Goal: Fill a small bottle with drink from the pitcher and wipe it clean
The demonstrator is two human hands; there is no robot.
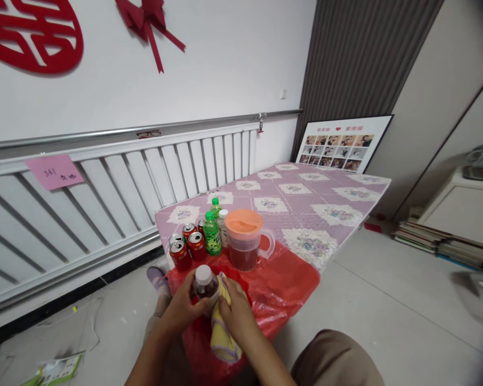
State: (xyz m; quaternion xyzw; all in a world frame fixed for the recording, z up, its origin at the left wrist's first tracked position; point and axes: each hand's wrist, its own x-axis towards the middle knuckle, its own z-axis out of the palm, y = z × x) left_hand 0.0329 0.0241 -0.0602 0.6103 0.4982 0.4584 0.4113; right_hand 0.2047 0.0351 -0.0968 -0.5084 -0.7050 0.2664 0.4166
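Left hand (190,304) grips capped bottle (205,283); right hand (235,310) clasps yellow cloth (221,336).

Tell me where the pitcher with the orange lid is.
In the head view, the pitcher stands right of the green-capped bottles, on the red plastic sheet.

Straight ahead of the held bottle (205,287) and yellow cloth (223,335), the way is blocked by the big jug (243,249). More room is taken up on the right by its handle (269,244). Ahead on the left, the way is shut by cans (196,245) and green bottles (212,236), packed close together. Open room is found on the red sheet (292,273) right of the jug, then across the flowered cover (298,206). The left side is walled off by the radiator (165,171), the far end by a photo board (340,143).
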